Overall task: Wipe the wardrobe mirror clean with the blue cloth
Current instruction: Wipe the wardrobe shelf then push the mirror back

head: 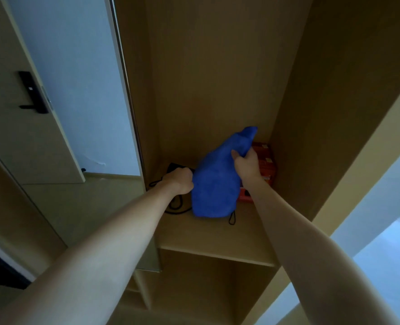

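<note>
The blue cloth [214, 181] hangs bunched over the wooden wardrobe shelf [217, 233] inside the open compartment. My right hand [245, 164] grips its upper part and holds it up. My left hand [179, 181] is at the cloth's left edge with curled fingers; whether it holds the cloth or the black item behind it is not clear. A mirror panel [72, 85] on the wardrobe door to the left reflects a pale wall and a door.
An orange box [265, 165] stands at the shelf's back right, behind the cloth. A black device with a looping cord [175, 205] lies at the back left. Wooden side walls close the compartment; lower shelves show below. A door with a black lock [32, 92] is at left.
</note>
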